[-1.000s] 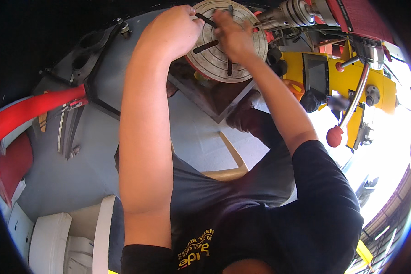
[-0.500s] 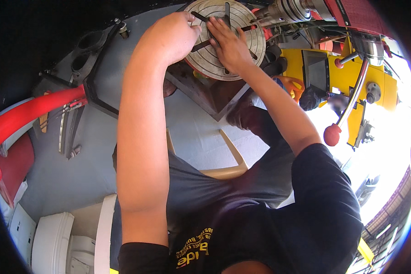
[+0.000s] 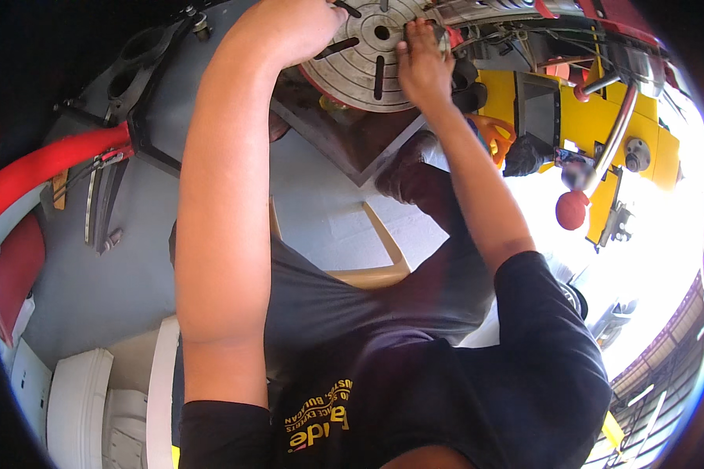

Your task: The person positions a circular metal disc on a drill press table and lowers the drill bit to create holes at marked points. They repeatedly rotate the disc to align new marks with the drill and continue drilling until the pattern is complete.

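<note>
A round, worn metal turntable (image 3: pixel 352 82) with ringed grooves, dark slots and a central hole lies at the top, cut off by the picture's upper edge. My left hand (image 3: pixel 309 27) is bent over its left rim; the fingertips reach a dark slot, and most of the fingers are hidden. Against the turntable's right side lies my right hand (image 3: pixel 428 66), fingers stretched out flat toward the rim. Beside those fingers sits a small grey-green piece (image 3: pixel 440 37) that I cannot make out clearly. Under the turntable is a dark, square-cornered metal base (image 3: pixel 360 160).
A red curved arm (image 3: pixel 62 160) comes in at the left. On the right, a metal lever with a red knob (image 3: pixel 572 211) hangs before a yellow machine (image 3: pixel 571 109). A cream plastic chair (image 3: pixel 379 273) is beneath me. White panels (image 3: pixel 78 406) stand at lower left.
My right hand has slid from near the turntable's middle to its right edge. The slots lie at other angles, so the turntable has turned. The whole view has shifted a little.
</note>
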A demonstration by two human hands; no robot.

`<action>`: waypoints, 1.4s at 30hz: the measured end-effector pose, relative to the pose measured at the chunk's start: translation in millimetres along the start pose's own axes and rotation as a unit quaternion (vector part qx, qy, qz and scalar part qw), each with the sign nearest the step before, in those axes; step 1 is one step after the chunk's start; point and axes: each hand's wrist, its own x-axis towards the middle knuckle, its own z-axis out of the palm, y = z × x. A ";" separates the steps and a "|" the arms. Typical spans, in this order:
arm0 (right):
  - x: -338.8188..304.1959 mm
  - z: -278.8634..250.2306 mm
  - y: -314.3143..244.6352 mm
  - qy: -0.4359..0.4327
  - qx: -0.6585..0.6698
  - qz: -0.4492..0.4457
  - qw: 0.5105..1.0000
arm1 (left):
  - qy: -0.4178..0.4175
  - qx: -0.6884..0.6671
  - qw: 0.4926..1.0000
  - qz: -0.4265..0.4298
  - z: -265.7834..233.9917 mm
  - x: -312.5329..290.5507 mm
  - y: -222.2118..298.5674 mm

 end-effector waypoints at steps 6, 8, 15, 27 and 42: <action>-45.4 -20.3 0.9 -0.062 -0.015 -0.091 0.994 | 0.031 -0.008 0.999 0.021 6.4 11.3 -18.6; -25.9 -11.2 -1.7 -0.014 -0.008 -0.029 0.999 | -0.001 -0.041 0.999 0.036 -4.5 -1.0 4.5; -45.0 -3.4 -42.9 -0.055 -0.047 -0.066 0.995 | 0.047 -0.003 0.999 0.027 4.6 8.0 -13.7; 2.9 6.3 -46.9 -0.004 0.014 0.009 1.000 | 0.120 -0.087 0.988 0.048 -25.7 10.5 -32.7; -23.8 3.8 -106.5 -0.023 0.031 -0.158 0.987 | 0.146 -0.074 0.986 0.015 -30.6 -7.7 -35.5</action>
